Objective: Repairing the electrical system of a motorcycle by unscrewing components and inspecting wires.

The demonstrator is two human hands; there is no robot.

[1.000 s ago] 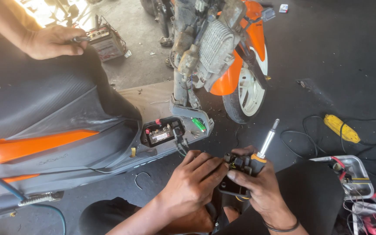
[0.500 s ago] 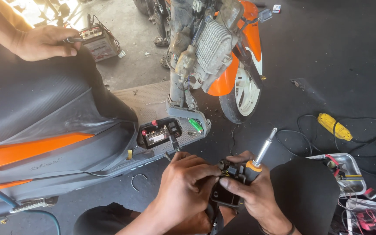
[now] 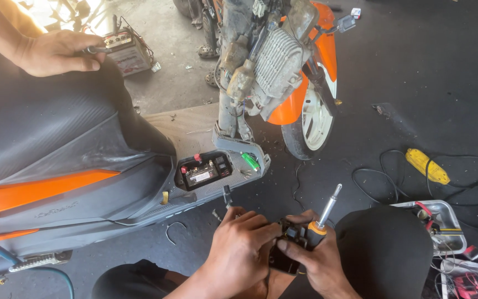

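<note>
Black plastic electrical part (image 3: pixel 284 252) sits pinched between both hands, steadied; right hand (image 3: pixel 319 266) also clasps orange-handled screwdriver (image 3: pixel 320 218), tip toward one o'clock; left hand (image 3: pixel 239 249).

Small black part (image 3: pixel 284 252) mostly hidden between left hand (image 3: pixel 239 249) and right hand (image 3: pixel 319 266); both arms cut off at bottom edge.

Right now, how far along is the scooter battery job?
Done: the footboard battery bay is open, with a battery showing inside. In hand: the left hand and right hand grip a small black part, and the right hand also holds an orange-handled screwdriver. Left: the bay is uncovered and the black part sits apart from the scooter. Another person's hand rests on the seat beside a second battery.
</note>
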